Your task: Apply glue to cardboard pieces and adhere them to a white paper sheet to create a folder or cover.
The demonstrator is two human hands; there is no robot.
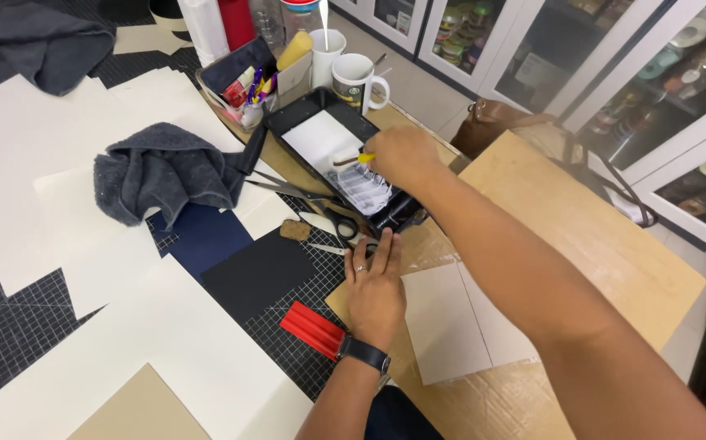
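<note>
**Roller was loading in the tray, board still bare**

The right hand [402, 155] was out over the black paint tray [308, 110], its grip closed around the yellow handle of a small paint roller [351, 159]. The roller head sat on the ribbed slope at the near end of the tray, right where the white liquid [320, 138] thinned out. Whether it was glue or paint, the view could not settle.

The left hand [373, 285] lay flat, fingers spread and holding nothing, pressing on the near-left corner of a grey board [451, 318] that rested on brown kraft paper [483, 399]. That board showed no wet sheen and no white streak, so by the look of it the coating had not begun; the loading of the roller was the step in hand, and the spreading was all left to do.

Just far of the left hand, touching nothing, lay scissors [333, 216]. A red ridged tool [312, 330] sat just left of the wrist on the gridded cutting mat [11, 326]. Further left, a dark grey cloth [166, 171] was heaped on cream sheets [166, 350], with dark blue and black cut pieces [239, 261] waiting between. Two mugs [353, 77] stood just beyond the tray at the far side of the worktop.
</note>
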